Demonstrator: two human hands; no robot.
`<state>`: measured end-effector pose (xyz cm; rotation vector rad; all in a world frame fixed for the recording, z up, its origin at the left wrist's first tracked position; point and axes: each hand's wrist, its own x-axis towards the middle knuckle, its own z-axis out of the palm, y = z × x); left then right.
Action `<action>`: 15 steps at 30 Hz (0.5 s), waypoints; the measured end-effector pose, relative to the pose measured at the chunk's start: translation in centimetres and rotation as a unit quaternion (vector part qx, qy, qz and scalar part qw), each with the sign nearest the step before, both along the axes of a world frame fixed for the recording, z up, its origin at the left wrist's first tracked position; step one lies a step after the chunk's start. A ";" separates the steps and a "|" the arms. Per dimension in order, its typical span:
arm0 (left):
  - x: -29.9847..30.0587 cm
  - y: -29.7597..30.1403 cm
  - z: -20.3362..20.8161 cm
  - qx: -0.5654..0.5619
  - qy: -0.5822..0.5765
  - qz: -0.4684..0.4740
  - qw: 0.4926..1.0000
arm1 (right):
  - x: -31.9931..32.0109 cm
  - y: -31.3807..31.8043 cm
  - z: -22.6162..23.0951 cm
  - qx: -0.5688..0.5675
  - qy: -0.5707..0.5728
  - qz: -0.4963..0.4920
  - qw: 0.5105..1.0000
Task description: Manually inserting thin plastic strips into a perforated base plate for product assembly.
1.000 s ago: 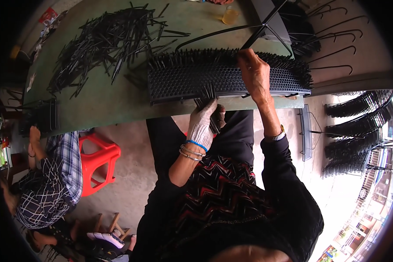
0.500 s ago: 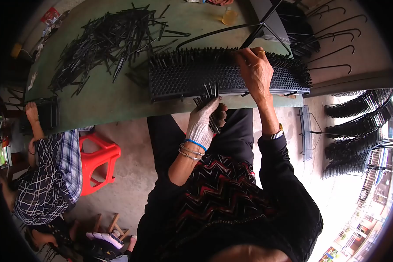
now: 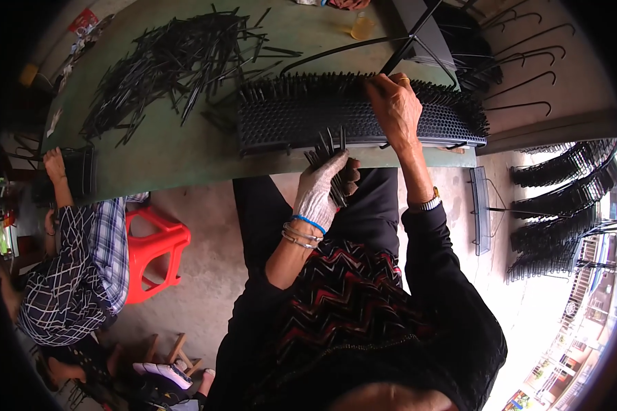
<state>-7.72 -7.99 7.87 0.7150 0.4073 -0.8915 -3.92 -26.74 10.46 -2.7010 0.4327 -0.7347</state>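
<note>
A long black panel full of small holes lies along the near edge of the table. Thin black sticks stand upright in dense rows along its far side. My left hand, in a whitish glove, is closed round a bundle of thin black sticks just in front of the panel; their ends poke out above and below the fingers. Over the panel, my bare right hand is closed in a pinch among the upright sticks. What its fingertips hold is hidden.
A big heap of loose black sticks covers the table's far left. A yellowish cup stands at the back, and a bent black rod frame rises behind the panel. Left are a red stool and another person's hand.
My right hand has shifted slightly left along the rows of sticks. The panel's left end sits slightly farther right in view. My left hand keeps its bundle, the sticks fanned a little differently.
</note>
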 end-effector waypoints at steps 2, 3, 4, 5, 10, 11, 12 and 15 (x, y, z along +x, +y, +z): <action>0.1 0.1 -0.1 -0.006 -0.008 0.002 1.000 | -0.4 0.2 -0.2 0.001 0.002 0.003 1.000; 0.1 0.1 0.0 -0.006 -0.008 0.003 1.000 | -0.6 0.4 -0.2 -0.017 -0.017 -0.013 1.000; 0.1 0.1 0.2 0.000 -0.012 0.000 1.000 | -1.0 0.7 -0.3 -0.034 -0.036 -0.029 0.998; 0.1 0.1 0.3 0.006 -0.016 -0.002 1.000 | -1.4 0.8 -0.1 -0.034 -0.036 -0.029 0.998; 0.1 0.1 -0.5 -0.015 -0.030 -0.008 0.999 | -3.7 2.4 2.4 0.355 0.161 0.155 0.908; 0.0 0.0 -0.5 -0.016 -0.037 -0.012 0.999 | -3.9 2.5 2.2 0.397 0.182 0.215 0.874; 0.0 -0.1 -0.5 -0.016 -0.038 -0.013 0.999 | -3.9 2.4 1.8 0.419 0.183 0.211 0.864; 0.0 -0.3 -0.6 0.006 -0.054 -0.016 0.998 | -3.8 2.0 2.5 0.428 0.208 0.211 0.854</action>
